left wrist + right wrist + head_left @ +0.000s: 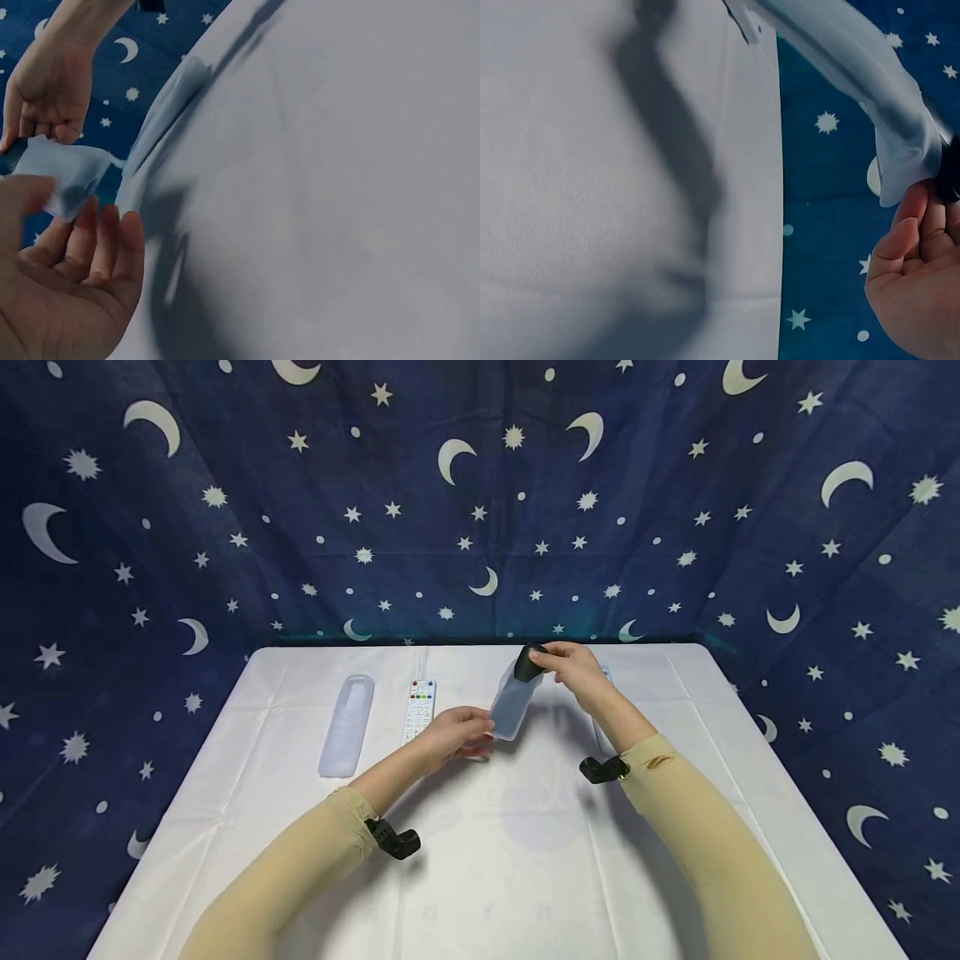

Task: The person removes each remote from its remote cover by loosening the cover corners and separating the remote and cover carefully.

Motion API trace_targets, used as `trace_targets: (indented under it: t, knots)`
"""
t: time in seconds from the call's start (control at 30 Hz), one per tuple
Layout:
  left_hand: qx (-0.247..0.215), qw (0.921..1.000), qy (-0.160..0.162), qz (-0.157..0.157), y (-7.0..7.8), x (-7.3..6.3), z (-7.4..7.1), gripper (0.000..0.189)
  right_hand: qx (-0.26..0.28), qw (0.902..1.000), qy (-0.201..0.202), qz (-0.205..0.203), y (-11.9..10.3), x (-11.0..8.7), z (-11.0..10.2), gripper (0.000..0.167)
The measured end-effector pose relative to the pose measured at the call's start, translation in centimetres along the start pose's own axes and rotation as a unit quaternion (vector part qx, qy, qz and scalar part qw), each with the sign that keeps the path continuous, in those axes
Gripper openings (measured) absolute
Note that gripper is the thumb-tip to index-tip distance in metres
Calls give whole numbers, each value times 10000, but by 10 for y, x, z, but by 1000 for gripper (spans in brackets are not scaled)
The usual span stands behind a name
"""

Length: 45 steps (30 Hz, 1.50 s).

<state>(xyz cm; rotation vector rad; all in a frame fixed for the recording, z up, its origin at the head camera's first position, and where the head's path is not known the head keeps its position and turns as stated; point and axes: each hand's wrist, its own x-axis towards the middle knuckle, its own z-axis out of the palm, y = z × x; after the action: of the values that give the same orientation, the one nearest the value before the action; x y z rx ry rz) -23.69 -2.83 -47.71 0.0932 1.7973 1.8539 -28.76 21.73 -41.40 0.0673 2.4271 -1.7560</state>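
Note:
A translucent silicone remote cover is held up above the table, tilted, between both hands. From its upper end sticks out the rounded black end of what looks like a remote control; the rest is inside the cover. My right hand grips that black end between thumb and fingers. At the lower end of the cover, my left hand pinches the edge with thumb and fingertips. In the right wrist view, the cover's loose mouth lies against the right fingertips.
On the white table, a second translucent cover lies at left. A white remote control lies beside it, partly behind the left hand. Another pale, blue-edged item is mostly hidden by the right forearm. A starry blue cloth hangs behind.

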Motion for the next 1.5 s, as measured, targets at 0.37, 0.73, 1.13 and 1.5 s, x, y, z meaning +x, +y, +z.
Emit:
trace_targets:
  t: [0.37, 0.73, 1.13, 1.5]
  knots:
    - [105, 9992, -220, -314, -8, -10, 8, 26, 20, 9996, -196, 194, 2, 10, 2, 64]
    - [129, 9980, -157, -591, -5, -16, 13, 18, 387, 9983, -32, 428, 5, 14, 3, 53]
    - [-1349, 9876, 794, 111, -4, -11, 1, 24, 2242, 9734, -73, 473, 17, 5, -3, 31]
    - [-1539, 9740, 1618, 377, -1, -2, -16, 20, 1792, 9822, -335, 448, 28, -10, 5, 51]
